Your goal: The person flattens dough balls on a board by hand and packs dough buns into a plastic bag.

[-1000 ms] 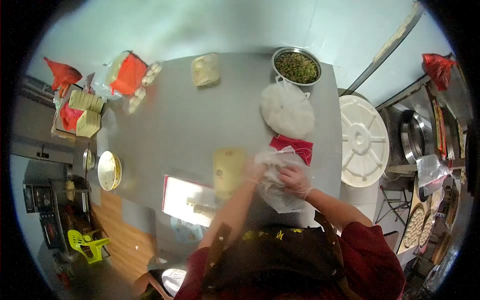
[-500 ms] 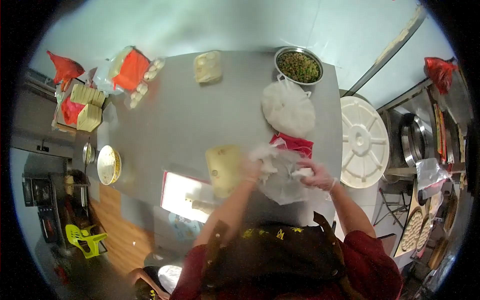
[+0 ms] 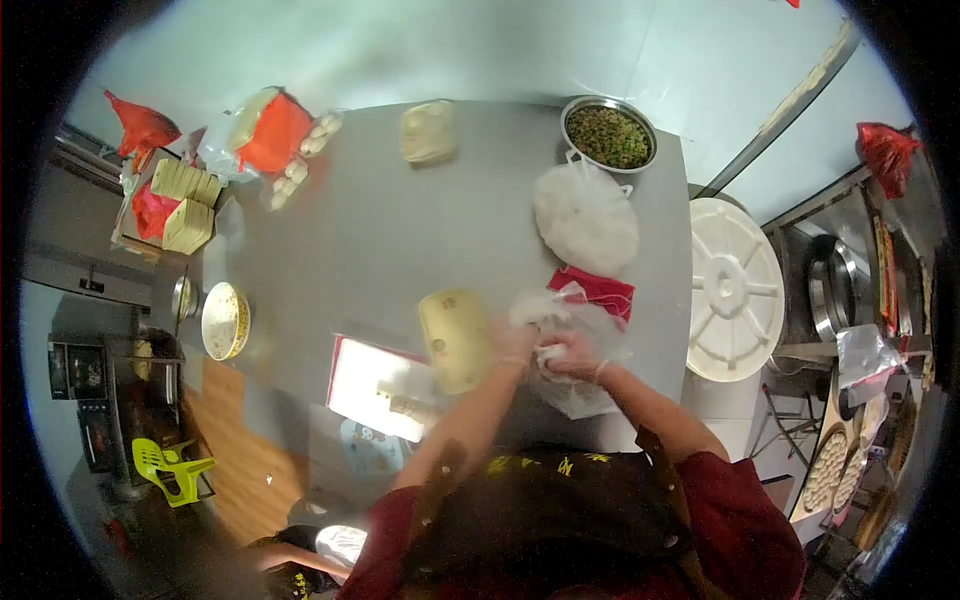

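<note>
Over the near right part of the table, my gloved left hand (image 3: 514,346) and my gloved right hand (image 3: 572,357) are close together at a clear plastic bag (image 3: 577,397). The right hand's fingers are closed on the gathered plastic. My left hand is partly blurred, but it seems closed on the bag's bunched white edge. What the bag contains, if anything, I cannot make out. Just left of my left hand lies a pale yellow lidded container (image 3: 452,340). A dark red cloth (image 3: 600,293) lies beyond the bag.
Farther back are a white plastic-covered round bundle (image 3: 587,217) and a steel bowl of chopped green filling (image 3: 608,138). Another pale container (image 3: 428,132) stands at the back. A patterned bowl (image 3: 226,322) sits left. A large white lid (image 3: 735,290) is beyond the right edge. Another person's arm (image 3: 300,560) shows lower left.
My right hand has moved left to meet my left hand, and the spread plastic bag is now bunched between them. The whole view has shifted slightly.
</note>
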A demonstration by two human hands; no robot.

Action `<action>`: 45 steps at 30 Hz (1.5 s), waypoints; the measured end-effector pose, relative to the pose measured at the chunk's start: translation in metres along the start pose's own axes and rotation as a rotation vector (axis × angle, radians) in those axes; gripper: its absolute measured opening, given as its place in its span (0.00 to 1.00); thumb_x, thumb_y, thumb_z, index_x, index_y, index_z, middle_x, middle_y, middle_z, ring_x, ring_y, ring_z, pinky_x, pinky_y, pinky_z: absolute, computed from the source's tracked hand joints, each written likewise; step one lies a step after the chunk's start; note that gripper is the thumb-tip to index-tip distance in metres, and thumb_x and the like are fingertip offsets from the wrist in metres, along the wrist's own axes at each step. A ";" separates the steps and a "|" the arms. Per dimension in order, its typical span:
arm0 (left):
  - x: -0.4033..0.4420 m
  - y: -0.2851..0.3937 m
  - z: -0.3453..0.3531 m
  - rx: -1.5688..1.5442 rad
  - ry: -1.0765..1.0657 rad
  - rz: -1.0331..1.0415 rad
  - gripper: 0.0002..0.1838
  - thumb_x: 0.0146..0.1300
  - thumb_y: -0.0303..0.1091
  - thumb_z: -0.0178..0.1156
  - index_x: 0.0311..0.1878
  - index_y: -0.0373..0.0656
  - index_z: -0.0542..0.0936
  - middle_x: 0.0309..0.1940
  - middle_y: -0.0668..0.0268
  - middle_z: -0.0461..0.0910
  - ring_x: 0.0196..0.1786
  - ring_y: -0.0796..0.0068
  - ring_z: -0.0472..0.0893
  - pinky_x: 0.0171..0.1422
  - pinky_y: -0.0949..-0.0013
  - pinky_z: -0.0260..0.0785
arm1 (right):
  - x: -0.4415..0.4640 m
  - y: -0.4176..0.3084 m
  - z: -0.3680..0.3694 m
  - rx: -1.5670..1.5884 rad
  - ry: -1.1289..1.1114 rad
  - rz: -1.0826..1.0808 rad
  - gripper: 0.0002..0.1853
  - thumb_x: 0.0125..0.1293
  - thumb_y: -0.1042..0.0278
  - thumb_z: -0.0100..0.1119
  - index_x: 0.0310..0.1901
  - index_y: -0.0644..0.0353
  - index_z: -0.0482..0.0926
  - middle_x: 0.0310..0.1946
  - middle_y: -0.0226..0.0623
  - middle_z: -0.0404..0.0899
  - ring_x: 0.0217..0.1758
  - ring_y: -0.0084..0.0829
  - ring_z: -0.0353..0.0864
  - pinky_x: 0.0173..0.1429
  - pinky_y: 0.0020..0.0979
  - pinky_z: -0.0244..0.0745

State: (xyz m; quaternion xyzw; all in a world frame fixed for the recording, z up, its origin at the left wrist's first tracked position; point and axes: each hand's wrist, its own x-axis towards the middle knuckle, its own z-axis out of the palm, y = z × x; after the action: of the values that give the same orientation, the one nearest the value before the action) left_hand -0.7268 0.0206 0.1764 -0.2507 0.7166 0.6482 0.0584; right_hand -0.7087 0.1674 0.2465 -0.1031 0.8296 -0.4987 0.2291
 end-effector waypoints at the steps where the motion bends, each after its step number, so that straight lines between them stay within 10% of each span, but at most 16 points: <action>1: 0.002 -0.002 0.000 -0.002 0.002 0.004 0.20 0.40 0.29 0.60 0.41 0.36 0.78 0.37 0.55 0.80 0.42 0.61 0.79 0.48 0.63 0.70 | -0.004 -0.008 -0.017 0.240 -0.219 0.184 0.18 0.48 0.66 0.62 0.44 0.55 0.77 0.34 0.31 0.77 0.35 0.26 0.76 0.41 0.27 0.72; 10: -0.021 0.062 -0.009 -0.004 -0.039 0.096 0.31 0.45 0.34 0.64 0.55 0.38 0.68 0.42 0.58 0.77 0.46 0.64 0.75 0.52 0.60 0.69 | -0.063 0.015 -0.072 1.241 -0.227 0.275 0.25 0.52 0.67 0.60 0.54 0.63 0.70 0.45 0.42 0.76 0.45 0.33 0.78 0.42 0.34 0.77; 16: -0.089 0.124 -0.033 0.601 0.035 0.800 0.25 0.57 0.32 0.58 0.57 0.35 0.67 0.50 0.55 0.74 0.52 0.63 0.74 0.55 0.64 0.67 | -0.047 -0.002 -0.052 1.412 -0.157 0.379 0.28 0.53 0.60 0.57 0.56 0.58 0.65 0.45 0.43 0.75 0.40 0.44 0.79 0.29 0.42 0.76; 19: -0.090 0.114 -0.009 0.251 -0.349 0.610 0.20 0.64 0.36 0.54 0.56 0.37 0.68 0.48 0.60 0.74 0.50 0.67 0.74 0.55 0.62 0.67 | -0.034 -0.031 -0.033 1.180 -0.057 0.400 0.26 0.56 0.56 0.55 0.54 0.59 0.67 0.45 0.42 0.75 0.40 0.43 0.78 0.32 0.40 0.75; 21: -0.093 0.108 -0.008 -0.197 -0.514 0.092 0.20 0.66 0.38 0.52 0.58 0.40 0.68 0.49 0.62 0.73 0.51 0.70 0.73 0.56 0.63 0.66 | -0.027 -0.044 -0.029 0.943 0.026 0.374 0.24 0.58 0.55 0.54 0.53 0.61 0.68 0.45 0.42 0.74 0.42 0.43 0.77 0.37 0.40 0.75; 23: -0.092 0.086 -0.003 -0.441 -0.534 -0.174 0.22 0.67 0.42 0.51 0.60 0.43 0.67 0.49 0.64 0.73 0.53 0.72 0.71 0.58 0.63 0.65 | -0.023 -0.050 -0.012 -0.178 0.469 -0.206 0.24 0.63 0.50 0.49 0.50 0.64 0.72 0.45 0.49 0.76 0.49 0.43 0.75 0.50 0.41 0.71; 28: -0.086 0.105 -0.011 -1.001 -0.407 -0.415 0.25 0.69 0.54 0.43 0.60 0.48 0.66 0.45 0.68 0.73 0.54 0.73 0.71 0.61 0.63 0.64 | -0.019 -0.091 0.004 -0.148 0.593 -0.587 0.20 0.62 0.58 0.54 0.51 0.61 0.73 0.48 0.46 0.75 0.53 0.47 0.72 0.57 0.43 0.65; 31: -0.085 0.113 -0.011 -0.898 -0.484 -0.250 0.38 0.64 0.66 0.33 0.69 0.50 0.56 0.36 0.68 0.77 0.37 0.76 0.75 0.43 0.72 0.73 | -0.018 -0.079 0.004 -0.323 0.641 -0.793 0.15 0.59 0.62 0.57 0.45 0.60 0.77 0.43 0.43 0.77 0.49 0.46 0.74 0.54 0.41 0.66; 33: -0.100 0.120 -0.021 -1.264 -0.532 -0.436 0.28 0.69 0.58 0.38 0.60 0.47 0.66 0.46 0.69 0.72 0.55 0.72 0.70 0.62 0.66 0.63 | -0.011 -0.073 -0.003 -0.375 0.533 -0.795 0.11 0.56 0.62 0.59 0.37 0.59 0.79 0.37 0.41 0.78 0.44 0.44 0.75 0.50 0.40 0.67; 36: -0.097 0.115 -0.017 -1.134 -0.484 -0.407 0.30 0.69 0.59 0.37 0.61 0.45 0.66 0.52 0.67 0.70 0.56 0.72 0.69 0.63 0.69 0.61 | -0.003 -0.075 0.004 -0.327 0.547 -0.722 0.08 0.57 0.63 0.56 0.31 0.58 0.78 0.30 0.40 0.76 0.34 0.44 0.74 0.41 0.39 0.69; 39: -0.069 0.061 0.006 -1.129 -0.328 -0.252 0.29 0.67 0.58 0.41 0.58 0.43 0.69 0.49 0.65 0.73 0.53 0.72 0.71 0.61 0.70 0.61 | -0.004 -0.081 0.003 -0.281 0.479 -0.595 0.11 0.63 0.63 0.50 0.27 0.60 0.77 0.23 0.42 0.74 0.27 0.43 0.73 0.36 0.37 0.68; 45: -0.059 0.025 -0.001 0.070 -0.064 0.657 0.26 0.68 0.52 0.42 0.56 0.40 0.70 0.45 0.62 0.75 0.48 0.71 0.73 0.53 0.67 0.66 | 0.016 -0.055 0.008 0.323 0.387 -0.206 0.11 0.65 0.63 0.47 0.37 0.62 0.74 0.27 0.37 0.74 0.30 0.33 0.73 0.37 0.32 0.69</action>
State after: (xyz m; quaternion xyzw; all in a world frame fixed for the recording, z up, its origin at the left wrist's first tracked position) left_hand -0.6859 0.0370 0.2230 0.0167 0.7788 0.6149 -0.1228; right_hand -0.7221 0.1279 0.2868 -0.0519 0.7528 -0.6556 0.0277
